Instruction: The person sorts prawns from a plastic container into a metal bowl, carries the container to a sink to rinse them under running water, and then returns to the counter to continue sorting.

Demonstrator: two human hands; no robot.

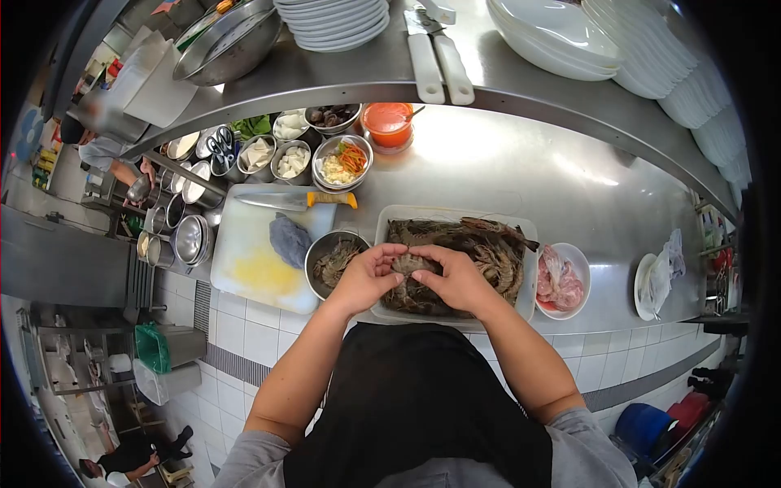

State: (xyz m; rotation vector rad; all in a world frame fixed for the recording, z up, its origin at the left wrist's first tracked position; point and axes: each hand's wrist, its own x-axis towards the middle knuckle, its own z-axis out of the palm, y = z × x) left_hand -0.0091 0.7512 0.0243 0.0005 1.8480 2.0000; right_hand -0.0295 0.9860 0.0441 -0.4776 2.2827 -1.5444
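Between my two hands a grey-brown prawn (413, 263) is pinched by thumbs and fingertips. My left hand (368, 278) is closed on its left side, beside the rim of a steel bowl (309, 262) that has prawn pieces (335, 267) in it. On the other side my right hand (452, 281) is closed on the same prawn. Both hands are over a translucent plastic tub (527, 281) filled with dark whole prawns (496, 268). Fingers partly cover the held prawn.
A cutting board (244, 224) to the left carries a yellow-handled knife (301, 200) and a grey cloth (289, 238). Ingredient bowls (342, 165) and a red-orange sauce tub (386, 126) stand behind. At right is a bowl of pink meat (560, 281). Overhead, a steel shelf (342, 93) holds plates.
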